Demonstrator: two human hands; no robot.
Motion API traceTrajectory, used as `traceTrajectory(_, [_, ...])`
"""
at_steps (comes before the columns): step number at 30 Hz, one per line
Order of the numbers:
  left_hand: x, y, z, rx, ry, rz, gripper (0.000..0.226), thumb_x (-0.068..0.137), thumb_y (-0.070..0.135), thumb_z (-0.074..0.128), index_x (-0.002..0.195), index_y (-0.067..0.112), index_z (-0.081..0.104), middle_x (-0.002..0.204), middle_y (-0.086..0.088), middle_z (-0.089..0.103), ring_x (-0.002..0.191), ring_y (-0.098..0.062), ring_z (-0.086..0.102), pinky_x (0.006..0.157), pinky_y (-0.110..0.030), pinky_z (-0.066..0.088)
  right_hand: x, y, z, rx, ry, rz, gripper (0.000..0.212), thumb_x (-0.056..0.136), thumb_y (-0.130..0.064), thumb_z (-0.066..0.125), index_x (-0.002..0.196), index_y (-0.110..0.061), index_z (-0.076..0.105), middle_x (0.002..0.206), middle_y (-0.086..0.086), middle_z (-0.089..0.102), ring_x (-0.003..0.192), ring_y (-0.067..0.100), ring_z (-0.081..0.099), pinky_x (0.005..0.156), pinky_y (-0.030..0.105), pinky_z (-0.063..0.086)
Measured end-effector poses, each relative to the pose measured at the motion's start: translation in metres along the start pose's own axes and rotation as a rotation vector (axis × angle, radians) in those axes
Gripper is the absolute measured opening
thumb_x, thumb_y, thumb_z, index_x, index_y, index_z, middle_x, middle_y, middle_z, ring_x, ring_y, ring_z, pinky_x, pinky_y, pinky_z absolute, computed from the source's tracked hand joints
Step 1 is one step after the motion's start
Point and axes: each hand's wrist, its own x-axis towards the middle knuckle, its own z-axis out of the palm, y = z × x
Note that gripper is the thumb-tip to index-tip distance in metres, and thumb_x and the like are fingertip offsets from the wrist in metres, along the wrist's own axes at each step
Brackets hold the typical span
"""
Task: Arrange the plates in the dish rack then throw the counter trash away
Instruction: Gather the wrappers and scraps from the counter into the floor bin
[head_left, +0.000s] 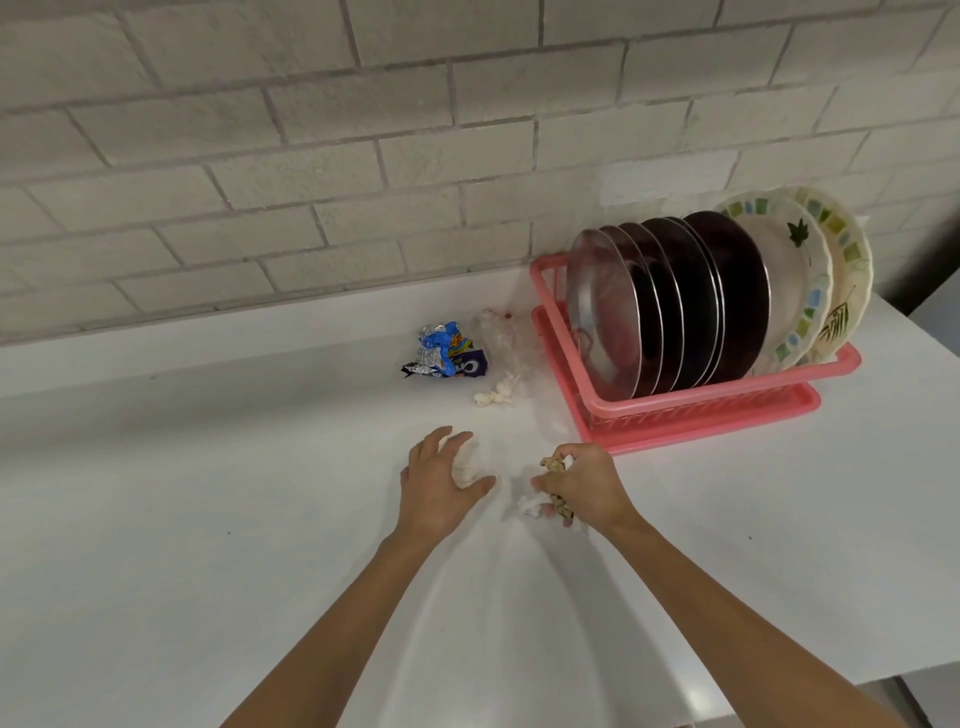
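Plates (675, 306) stand on edge in rack (727, 399) at right of surface (208, 493), faces leftward, row running left to right. Left hand (441, 483) claws round tissue wad (467, 465). Right hand (584, 488) clenches crumpled trash (558, 506). Wrappers (447, 353) lie left of rack.

1. Setting: a home kitchen.
2. A white counter (208, 493) fills the lower frame and ends in a low upstand at the wall.
3. The wall (260, 130) across the upper frame is tiled in a pale brick pattern, as a backsplash.
4. Right of centre, a pink plastic dish rack (701, 399) sits on a matching drip tray (727, 425). It holds plates on edge: steel plates (602, 312), dark plates (727, 291) and cream patterned plates (810, 291).
5. At centre lies food litter: crumpled snack wrappers (441, 353), a clear plastic bag (498, 332) and crumpled paper (498, 395).
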Motion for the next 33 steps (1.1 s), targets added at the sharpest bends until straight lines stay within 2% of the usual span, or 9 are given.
traceTrajectory(3, [0.006,-0.004,0.013,0.095,-0.129,0.056,0.075,0.079,0.057,0.069,0.145,0.037,0.040,0.159,0.010,0.021,0.146,-0.016,0.015,0.114,-0.043,0.023,0.001,0.002,0.001,-0.018,-0.018,0.015,0.020,0.075,0.007,0.076,0.073,-0.001,0.058,0.066,0.020,0.060,0.049,0.037,0.066,0.033,0.028,0.044])
traceTrajectory(6, [0.004,-0.008,0.026,0.145,-0.180,0.114,0.065,0.084,0.050,0.068,0.143,0.039,0.043,0.159,0.012,0.021,0.148,-0.015,0.010,0.116,-0.041,0.019,0.001,0.001,0.002,-0.001,-0.028,0.020,0.022,0.074,0.008,0.077,0.071,-0.002,0.057,0.063,0.019,0.060,0.048,0.036,0.066,0.034,0.029,0.046])
traceTrajectory(12, [0.001,-0.020,0.038,0.005,0.008,0.220,0.018,0.084,0.021,0.072,0.101,0.026,0.075,0.127,0.008,0.061,0.125,-0.015,0.044,0.101,-0.039,0.042,0.002,0.005,0.001,0.042,-0.004,0.017,0.034,0.076,-0.004,0.080,0.062,-0.006,0.049,0.047,0.006,0.049,0.032,0.021,0.046,0.035,0.025,0.037])
traceTrajectory(16, [-0.001,-0.021,0.035,0.000,0.042,0.268,0.014,0.085,0.009,0.068,0.093,0.018,0.075,0.109,0.006,0.066,0.108,-0.016,0.050,0.090,-0.022,0.043,0.001,0.005,0.001,0.043,0.019,-0.018,0.043,0.081,-0.029,0.079,0.063,-0.007,0.047,0.045,0.003,0.048,0.034,0.019,0.042,0.038,0.024,0.036])
traceTrajectory(20, [-0.001,-0.022,0.030,-0.035,0.048,0.263,0.013,0.088,0.009,0.064,0.093,0.018,0.073,0.100,0.008,0.066,0.098,-0.013,0.052,0.086,-0.023,0.043,0.003,0.004,0.000,0.103,0.026,0.039,0.058,0.091,-0.051,0.059,0.059,-0.004,0.050,0.051,0.006,0.056,0.047,0.019,0.057,0.046,0.026,0.043])
traceTrajectory(23, [0.000,-0.026,0.027,-0.054,0.061,0.267,0.012,0.088,0.011,0.066,0.092,0.020,0.073,0.099,0.011,0.067,0.092,-0.011,0.056,0.085,-0.024,0.045,0.002,0.000,-0.001,0.134,0.043,0.040,0.053,0.100,-0.039,0.050,0.066,0.000,0.060,0.062,-0.001,0.068,0.067,0.010,0.066,0.063,0.026,0.049])
traceTrajectory(25, [0.001,-0.029,0.025,-0.066,0.070,0.287,0.011,0.088,0.013,0.067,0.089,0.022,0.074,0.098,0.014,0.067,0.088,-0.009,0.059,0.086,-0.031,0.047,0.003,0.002,-0.002,0.131,0.036,0.016,0.048,0.102,-0.029,0.048,0.070,0.006,0.058,0.068,0.003,0.065,0.070,0.010,0.063,0.060,0.022,0.052])
traceTrajectory(27, [0.002,-0.033,0.024,-0.082,0.091,0.307,0.009,0.088,0.017,0.068,0.088,0.022,0.075,0.098,0.015,0.069,0.088,-0.008,0.062,0.087,-0.037,0.049,0.004,0.005,-0.003,0.161,0.019,0.001,0.045,0.101,-0.027,0.050,0.078,0.011,0.057,0.078,0.011,0.063,0.068,0.016,0.060,0.057,0.032,0.056])
traceTrajectory(33, [0.003,-0.036,0.018,-0.075,0.124,0.297,0.011,0.086,0.030,0.071,0.095,0.028,0.075,0.109,0.018,0.066,0.103,-0.008,0.058,0.086,-0.041,0.051,0.004,0.007,-0.004,0.041,0.040,-0.155,0.033,0.097,-0.022,0.058,0.067,-0.011,0.062,0.084,0.022,0.069,0.067,0.026,0.062,0.053,0.030,0.055])
